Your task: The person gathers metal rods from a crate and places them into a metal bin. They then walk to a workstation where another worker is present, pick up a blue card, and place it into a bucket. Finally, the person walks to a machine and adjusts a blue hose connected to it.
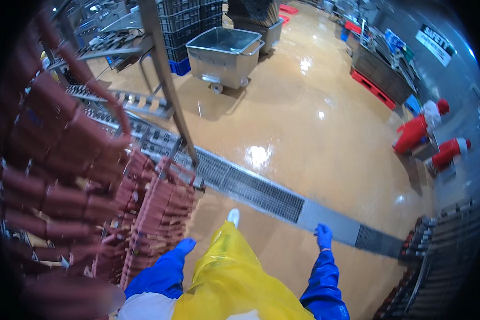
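My left hand (185,246), in a blue glove, hangs beside the yellow apron (224,266), close to the hanging sausages (154,229) but apart from them. Its fingers are too small and foreshortened to make out. Further right, my right hand (323,235), also blue-gloved, hangs over the floor with its fingers curled in and nothing visible in them. Both arms wear blue sleeves. Reddish-brown sausages hang in dense rows on a rack at my left, the nearest ones blurred. One white boot (233,216) shows beyond the apron's hem.
A metal drain grate (261,193) crosses the wet tan floor (298,122). Ahead stand a wheeled steel tub (221,64) and stacked dark crates (181,32). A steel post (168,80) rises at left. Red-and-white containers (413,133) and a large loaded bin (381,72) line the right wall.
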The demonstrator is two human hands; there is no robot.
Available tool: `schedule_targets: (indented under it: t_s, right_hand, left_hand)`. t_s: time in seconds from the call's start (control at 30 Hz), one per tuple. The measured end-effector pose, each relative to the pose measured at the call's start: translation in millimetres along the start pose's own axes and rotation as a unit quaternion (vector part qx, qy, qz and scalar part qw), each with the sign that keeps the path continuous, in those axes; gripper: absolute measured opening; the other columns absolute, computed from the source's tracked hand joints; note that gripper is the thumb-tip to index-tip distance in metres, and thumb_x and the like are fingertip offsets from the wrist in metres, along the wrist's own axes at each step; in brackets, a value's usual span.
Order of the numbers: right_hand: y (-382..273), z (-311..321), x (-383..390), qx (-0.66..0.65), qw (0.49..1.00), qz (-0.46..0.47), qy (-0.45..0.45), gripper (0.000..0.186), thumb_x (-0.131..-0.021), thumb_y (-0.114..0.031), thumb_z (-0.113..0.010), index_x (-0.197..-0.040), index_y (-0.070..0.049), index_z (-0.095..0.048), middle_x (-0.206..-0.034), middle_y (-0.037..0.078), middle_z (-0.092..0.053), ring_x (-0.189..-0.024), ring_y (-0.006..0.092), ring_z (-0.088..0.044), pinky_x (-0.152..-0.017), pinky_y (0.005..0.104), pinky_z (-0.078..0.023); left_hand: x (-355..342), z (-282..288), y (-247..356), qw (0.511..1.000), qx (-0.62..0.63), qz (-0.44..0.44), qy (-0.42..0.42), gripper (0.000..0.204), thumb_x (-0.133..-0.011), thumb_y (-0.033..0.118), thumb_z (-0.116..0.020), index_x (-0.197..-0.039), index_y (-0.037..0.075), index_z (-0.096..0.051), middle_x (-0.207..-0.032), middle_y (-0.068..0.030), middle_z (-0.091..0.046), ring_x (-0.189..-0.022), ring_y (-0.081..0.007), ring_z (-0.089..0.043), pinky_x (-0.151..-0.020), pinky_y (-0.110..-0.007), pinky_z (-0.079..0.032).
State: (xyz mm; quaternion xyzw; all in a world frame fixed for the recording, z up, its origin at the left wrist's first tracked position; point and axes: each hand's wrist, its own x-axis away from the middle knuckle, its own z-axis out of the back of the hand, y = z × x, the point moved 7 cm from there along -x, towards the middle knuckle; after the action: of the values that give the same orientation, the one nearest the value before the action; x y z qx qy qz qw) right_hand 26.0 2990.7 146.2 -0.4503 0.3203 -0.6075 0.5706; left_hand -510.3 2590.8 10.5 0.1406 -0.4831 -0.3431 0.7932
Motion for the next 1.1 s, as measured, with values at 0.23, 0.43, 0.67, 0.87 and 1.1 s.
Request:
schedule_targets:
  t_s: [0.23, 0.43, 0.67, 0.87, 1.1]
  right_hand:
    - [-4, -67, -194, 0.022, 0.994, -0.108, -0.017, 0.019, -0.095, -0.019, -0.054, -0.091, -0.002, -0.062, -0.075, 0.007, -0.061, -0.062, 0.0141, -0.057, -0.055, 0.0287, -0.049]
    - [37, -133, -197, 0.3, 0.845, -0.265, -0.356, 0.028, -0.089, -0.028, -0.053, -0.089, -0.003, -0.067, -0.072, 0.01, -0.066, -0.063, 0.0199, -0.063, -0.06, 0.0362, -0.05]
    - [36, -155, -427, 0.331, 0.795, -0.302, -0.41, 0.032, -0.085, -0.029, -0.051, -0.08, -0.004, -0.07, -0.069, 0.013, -0.067, -0.062, 0.0237, -0.065, -0.06, 0.0384, -0.052]
    - [-176, -219, -921, 0.124, 0.985, -0.043, -0.114, 0.026, -0.089, -0.016, -0.051, -0.072, -0.001, -0.063, -0.061, 0.007, -0.06, -0.053, 0.0164, -0.059, -0.049, 0.0321, -0.048]
    - [-533, -381, -1274, -0.021, 0.981, 0.135, -0.135, 0.024, -0.092, -0.015, -0.057, -0.108, 0.002, -0.063, -0.092, 0.012, -0.065, -0.076, 0.0161, -0.063, -0.064, 0.0295, -0.053]
  left_hand:
    - [-239, 55, 121, 0.977, -0.156, -0.04, -0.14, 0.042, -0.093, 0.037, -0.043, -0.095, 0.004, -0.068, -0.097, -0.0197, -0.066, -0.086, -0.0348, -0.064, -0.078, -0.047, -0.049]
    - [-464, 264, 544, 0.971, 0.07, -0.228, 0.026, 0.042, -0.093, 0.033, -0.052, -0.118, 0.0, -0.059, -0.112, -0.0173, -0.064, -0.107, -0.0277, -0.06, -0.095, -0.038, -0.044]
    - [-654, 412, 707, 0.962, 0.143, -0.209, 0.106, 0.04, -0.093, 0.033, -0.052, -0.115, 0.001, -0.061, -0.114, -0.0165, -0.064, -0.109, -0.0281, -0.06, -0.094, -0.037, -0.045]
    - [-734, 422, 615, 0.998, -0.012, -0.024, 0.049, 0.044, -0.091, 0.038, -0.046, -0.106, 0.001, -0.065, -0.112, -0.0219, -0.062, -0.107, -0.0365, -0.058, -0.094, -0.044, -0.044]
    - [-803, 403, 571, 0.966, -0.217, 0.058, -0.129, 0.023, -0.086, 0.02, -0.051, -0.1, 0.008, -0.065, -0.095, -0.0141, -0.068, -0.09, -0.0332, -0.066, -0.076, -0.048, -0.051]
